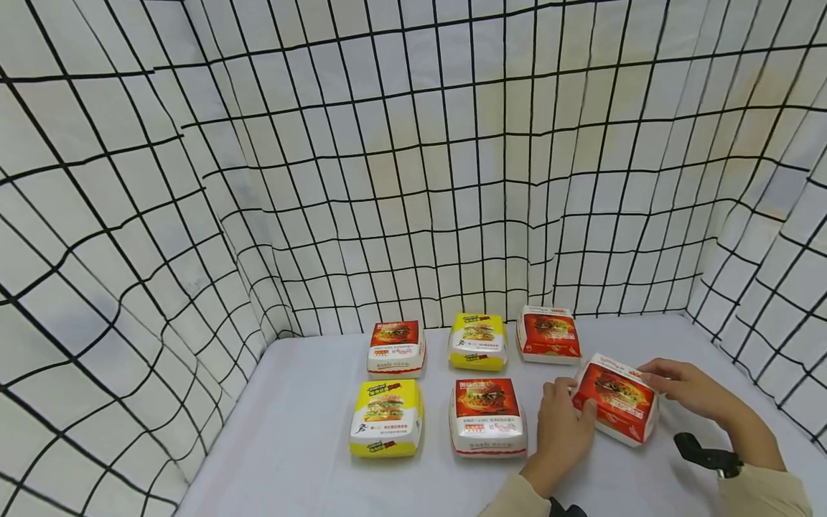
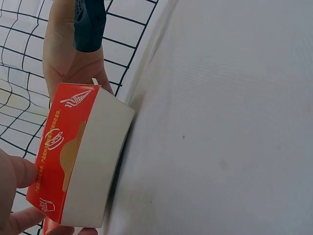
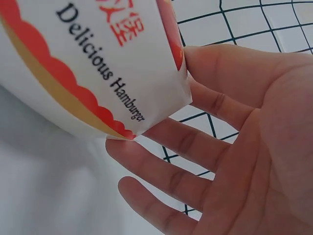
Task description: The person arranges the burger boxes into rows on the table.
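Observation:
Between my two hands is a red and white hamburger box (image 1: pixel 614 401) with a burger picture on its lid, turned at an angle over the right part of the table. The left hand (image 1: pixel 563 425) holds its left end, with the thumb on the near side and the fingers farther back. In the left wrist view, its thumb (image 2: pixel 24 171) presses the red side panel. My right hand (image 1: pixel 701 393) grips the opposite end. The right wrist view has the thumb on the lid's edge and fingertips under the "Delicious Hamburger" side panel (image 3: pixel 93 73).
Left of the hands stand a red and white box (image 1: pixel 489 420) and a yellow and white box (image 1: pixel 386 420). Behind them come a red box (image 1: pixel 396 350), a yellow box (image 1: pixel 478 341) and another red box (image 1: pixel 549 335). Black-gridded white cloth (image 1: pixel 413 215) walls the white table (image 1: pixel 291 431).

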Action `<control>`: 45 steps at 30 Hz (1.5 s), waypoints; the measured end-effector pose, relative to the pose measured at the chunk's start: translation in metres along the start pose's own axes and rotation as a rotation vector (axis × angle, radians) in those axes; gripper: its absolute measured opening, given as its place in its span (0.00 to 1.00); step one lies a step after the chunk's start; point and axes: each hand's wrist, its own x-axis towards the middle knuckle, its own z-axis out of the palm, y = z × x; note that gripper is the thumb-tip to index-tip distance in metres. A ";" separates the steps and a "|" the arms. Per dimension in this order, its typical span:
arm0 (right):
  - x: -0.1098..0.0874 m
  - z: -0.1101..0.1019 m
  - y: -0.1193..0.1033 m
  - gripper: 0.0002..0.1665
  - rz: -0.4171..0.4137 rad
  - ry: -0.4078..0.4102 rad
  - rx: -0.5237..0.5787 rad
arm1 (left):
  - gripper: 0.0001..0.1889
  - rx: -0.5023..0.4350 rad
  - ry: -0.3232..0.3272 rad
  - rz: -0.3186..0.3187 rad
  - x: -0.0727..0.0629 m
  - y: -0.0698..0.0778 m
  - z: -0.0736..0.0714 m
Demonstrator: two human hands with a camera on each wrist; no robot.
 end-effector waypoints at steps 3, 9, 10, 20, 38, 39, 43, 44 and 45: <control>0.000 -0.001 0.001 0.26 0.000 -0.014 0.005 | 0.17 0.003 0.016 0.009 0.000 0.000 -0.001; -0.003 -0.001 0.002 0.27 0.023 -0.028 0.015 | 0.16 -0.009 0.018 -0.005 0.000 -0.001 0.000; -0.003 -0.001 0.002 0.27 0.026 -0.030 0.016 | 0.16 -0.010 0.017 -0.009 0.000 -0.001 0.000; -0.005 -0.002 0.002 0.26 0.048 -0.043 0.024 | 0.15 -0.014 0.020 -0.035 0.000 -0.002 0.002; -0.002 -0.005 0.004 0.23 0.062 -0.066 0.008 | 0.22 -0.016 -0.024 -0.041 0.003 -0.003 -0.002; -0.002 -0.005 0.005 0.23 0.062 -0.065 0.008 | 0.23 -0.015 -0.027 -0.041 0.004 -0.003 -0.002; -0.001 -0.003 0.005 0.26 0.053 -0.063 0.022 | 0.25 -0.011 -0.040 -0.043 0.004 -0.002 -0.003; -0.001 -0.003 0.005 0.27 0.045 -0.067 0.032 | 0.25 -0.008 -0.041 -0.043 0.004 -0.002 -0.003; -0.001 -0.003 0.004 0.28 0.038 -0.069 0.039 | 0.26 -0.009 -0.042 -0.044 0.004 -0.002 -0.003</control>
